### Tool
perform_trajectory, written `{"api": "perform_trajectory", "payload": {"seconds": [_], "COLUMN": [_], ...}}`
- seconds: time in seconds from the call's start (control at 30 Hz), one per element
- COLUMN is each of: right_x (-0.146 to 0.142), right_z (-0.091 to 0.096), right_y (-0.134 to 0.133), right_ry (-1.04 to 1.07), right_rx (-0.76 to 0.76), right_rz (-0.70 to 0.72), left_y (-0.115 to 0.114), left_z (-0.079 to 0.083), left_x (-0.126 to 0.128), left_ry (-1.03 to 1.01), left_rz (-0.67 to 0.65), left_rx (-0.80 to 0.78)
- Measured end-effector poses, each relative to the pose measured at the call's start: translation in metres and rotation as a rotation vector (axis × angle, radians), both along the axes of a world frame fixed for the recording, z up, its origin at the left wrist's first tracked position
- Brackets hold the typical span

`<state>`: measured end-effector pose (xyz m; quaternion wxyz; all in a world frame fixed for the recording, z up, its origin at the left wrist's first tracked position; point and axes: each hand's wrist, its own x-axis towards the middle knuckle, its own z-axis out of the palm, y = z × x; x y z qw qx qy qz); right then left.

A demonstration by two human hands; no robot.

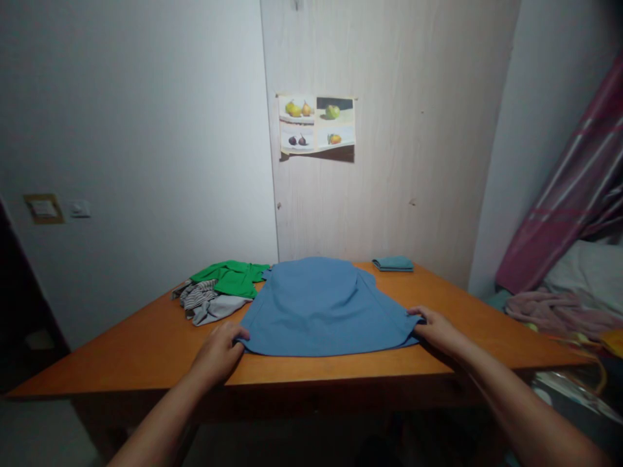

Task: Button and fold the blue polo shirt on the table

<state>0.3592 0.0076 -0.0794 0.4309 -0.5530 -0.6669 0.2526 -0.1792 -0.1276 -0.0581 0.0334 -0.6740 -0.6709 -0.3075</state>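
A plain blue garment (311,311) lies spread on the wooden table, its wide, curved hem toward me. Whether it is a shirt or a skirt I cannot tell. My left hand (221,347) pinches the hem's near left corner, fingers closed over the cloth. At the near right corner, my right hand (438,329) grips the hem between thumb and fingers. The cloth between my hands is mostly flat, with a few soft folds in the middle and a raised, rounded part farther back.
Loose clothes lie at the table's left: a green garment (231,275), a striped one (198,295) and a grey one (221,309). A folded teal cloth (393,263) sits at the back right. The orange-brown table (146,350) meets the wall; a pinkish cloth (559,311) lies beyond its right side.
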Motion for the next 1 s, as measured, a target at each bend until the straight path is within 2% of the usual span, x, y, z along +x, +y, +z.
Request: {"api": "perform_trajectory", "payload": {"seconds": [0.1,0.17,0.3,0.4,0.5,0.6,0.7,0.77,0.87,0.93,1.0], "right_x": [0.003,0.005,0.011,0.010,0.005,0.002,0.007,0.013,0.019,0.019,0.017], "right_z": [-0.001,-0.001,0.000,0.004,0.007,0.008,0.009,0.010,0.013,0.017,0.023], "right_y": [0.006,0.005,-0.007,-0.017,-0.024,-0.028,-0.028,-0.027,-0.026,-0.028,-0.034], "right_ry": [-0.083,-0.090,-0.182,-0.169,-0.007,0.239,0.332,0.303,0.227,0.200,0.185], "right_rx": [0.061,0.064,0.038,0.096,0.167,0.044,-0.060,-0.043,-0.017,-0.067,-0.154], "right_rz": [-0.112,-0.207,-0.193,-0.138,0.023,0.131,0.125,0.074,0.000,0.017,0.101], "left_y": [-0.002,-0.004,-0.008,-0.008,-0.011,-0.017,-0.022,-0.023,-0.022,-0.022,-0.022], "left_z": [0.005,0.008,0.007,0.007,0.011,0.017,0.021,0.023,0.025,0.027,0.031], "left_x": [0.000,-0.002,-0.009,-0.010,-0.003,0.010,0.020,0.022,0.020,0.018,0.017], "left_ry": [-0.085,-0.106,-0.051,-0.106,-0.308,-0.583,-0.758,-0.755,-0.641,-0.558,-0.496], "left_rz": [0.205,0.267,0.159,0.075,-0.043,-0.121,-0.142,-0.148,-0.144,-0.136,-0.141], "left_rx": [0.025,0.086,0.062,0.015,-0.012,-0.064,-0.092,-0.078,-0.078,-0.100,-0.132]}}
